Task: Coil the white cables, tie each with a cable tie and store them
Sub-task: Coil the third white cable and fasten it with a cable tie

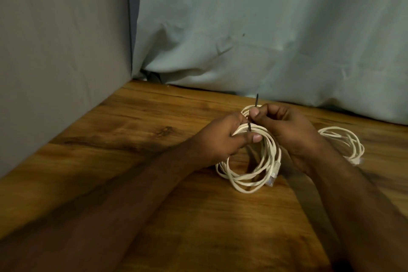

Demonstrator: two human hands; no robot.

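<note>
A coiled white cable with a plug end at its lower right sits partly lifted off the wooden table. My left hand grips the upper strands of the coil. A black cable tie wraps those strands, and its tail sticks up past my right hand, which pinches the tie just above the bundle. A second coiled white cable lies on the table to the right, behind my right wrist.
A grey panel stands along the table's left side. A pale green cloth hangs behind the far edge. Bare wood lies to the left and in front of the coil.
</note>
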